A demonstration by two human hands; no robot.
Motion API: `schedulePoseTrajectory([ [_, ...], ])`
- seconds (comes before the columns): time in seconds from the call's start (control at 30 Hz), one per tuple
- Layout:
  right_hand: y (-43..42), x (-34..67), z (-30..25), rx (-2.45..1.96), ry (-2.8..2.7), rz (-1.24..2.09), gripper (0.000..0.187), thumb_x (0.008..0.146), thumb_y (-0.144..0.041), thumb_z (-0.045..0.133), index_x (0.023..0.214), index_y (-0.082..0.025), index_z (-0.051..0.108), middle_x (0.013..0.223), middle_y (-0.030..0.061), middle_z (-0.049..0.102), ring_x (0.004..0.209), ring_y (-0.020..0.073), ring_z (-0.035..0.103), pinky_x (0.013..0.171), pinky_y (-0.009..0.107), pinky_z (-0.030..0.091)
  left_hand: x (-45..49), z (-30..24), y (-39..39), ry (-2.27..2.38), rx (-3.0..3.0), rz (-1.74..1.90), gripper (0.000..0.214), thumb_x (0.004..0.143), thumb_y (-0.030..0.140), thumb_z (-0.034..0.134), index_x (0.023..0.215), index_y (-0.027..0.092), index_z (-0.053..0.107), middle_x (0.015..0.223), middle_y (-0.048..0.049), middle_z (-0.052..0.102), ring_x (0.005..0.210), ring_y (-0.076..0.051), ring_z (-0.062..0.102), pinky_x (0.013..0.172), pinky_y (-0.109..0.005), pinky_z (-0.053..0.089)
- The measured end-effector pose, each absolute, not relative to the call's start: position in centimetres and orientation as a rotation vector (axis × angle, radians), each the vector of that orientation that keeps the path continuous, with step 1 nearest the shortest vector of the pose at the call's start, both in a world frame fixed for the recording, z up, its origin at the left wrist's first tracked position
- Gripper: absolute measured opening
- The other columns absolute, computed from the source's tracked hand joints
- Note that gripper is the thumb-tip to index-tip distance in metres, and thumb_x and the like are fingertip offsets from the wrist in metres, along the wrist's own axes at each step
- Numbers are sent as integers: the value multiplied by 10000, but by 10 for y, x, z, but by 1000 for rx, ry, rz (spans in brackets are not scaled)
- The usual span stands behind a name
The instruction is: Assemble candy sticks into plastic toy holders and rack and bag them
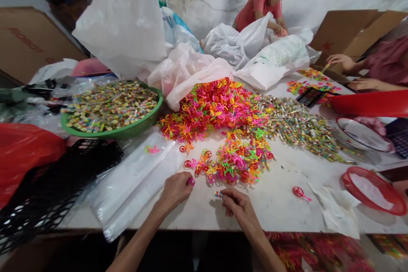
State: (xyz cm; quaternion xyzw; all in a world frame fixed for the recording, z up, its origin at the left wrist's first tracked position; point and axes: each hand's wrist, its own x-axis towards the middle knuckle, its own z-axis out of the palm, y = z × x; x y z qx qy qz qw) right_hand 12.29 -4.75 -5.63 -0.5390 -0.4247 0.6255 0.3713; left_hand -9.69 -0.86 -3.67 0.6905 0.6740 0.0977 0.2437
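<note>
My left hand [176,188] is closed near the table's front edge, pinching a small purple-pink plastic toy piece [191,181]. My right hand [239,205] grips a short striped wrapped candy stick [218,194] between thumb and fingers; its far end is hidden in the hand. Just beyond both hands spreads a small heap of bright plastic toy pieces [234,159], some with round wheel-like ends. Behind it rises a larger pile of the same pieces [216,104]. Many small wrapped candy sticks [298,125] lie to its right.
At left stand a green basin [126,131] full of wrapped sticks, clear plastic bags [137,182] and a black plastic crate [63,178]. A red basket [350,180] and a loose pink piece [299,193] lie right. A person [259,2] works behind white sacks [280,57]; another's hands [344,63] are at right.
</note>
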Motion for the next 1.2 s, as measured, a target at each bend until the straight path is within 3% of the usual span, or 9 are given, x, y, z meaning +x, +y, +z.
schedulePoseTrajectory([
  [0.13,-47,128,-63,-1423,-1019,1548,327,629,-419,679,811,-148,660,533,-11,554,409,100,456,422,228,349,-119,-22,-3,2057,1994,72,277,778,163,358,861,190,620,916,-87,618,825,-227,581,649,-317,370],
  [0.3,-43,126,-65,-1409,-989,1520,293,622,-406,690,779,-159,670,500,-17,537,402,107,444,409,232,336,-108,-16,14,1947,2154,78,325,748,115,404,968,243,606,1014,-62,578,980,-219,503,713,-311,381],
  [0.4,-43,117,-64,-1393,-996,1523,274,634,-390,683,789,-164,670,516,-18,547,404,104,454,418,230,343,-93,-26,28,1773,2130,313,278,706,105,477,916,222,617,1036,-78,572,1040,-244,463,839,-363,347],
  [0.53,-38,95,-67,-1332,-1039,1565,274,647,-382,665,817,-167,674,525,-25,546,410,105,462,422,232,358,-89,-37,43,1673,2011,458,134,661,116,546,740,200,616,902,-65,586,982,-244,497,914,-393,296],
  [0.67,-19,77,-72,-1280,-1126,1493,325,719,-370,602,959,-159,661,469,-44,503,415,101,439,423,220,329,-98,-39,43,1703,1726,666,225,600,190,637,821,197,600,903,-42,569,915,-227,520,840,-359,364],
  [0.77,-8,74,-70,-1286,-1093,1400,326,727,-367,600,967,-155,660,480,-37,517,433,102,435,430,220,326,-101,-42,33,1633,1357,832,294,553,278,693,809,180,587,727,-4,566,723,-182,552,699,-316,427],
  [0.9,-11,78,-60,-1209,-900,1489,347,709,-384,631,983,-172,648,606,-8,594,472,107,487,463,232,374,-96,-46,19,1415,950,940,275,650,370,618,801,149,556,613,-1,567,530,-130,544,546,-281,454],
  [1.1,-23,83,-45,-1140,-720,1593,296,691,-394,661,883,-168,650,641,9,609,483,108,521,470,232,389,-75,-33,7,1079,482,1100,294,589,200,710,853,142,594,760,-33,644,652,-117,606,645,-261,497],
  [1.2,-22,81,-41,-1119,-722,1610,287,688,-384,669,867,-161,650,625,6,605,475,101,515,459,221,376,-61,-27,2,1001,250,1213,334,509,85,740,805,142,599,688,-1,642,599,-91,594,589,-210,480],
])
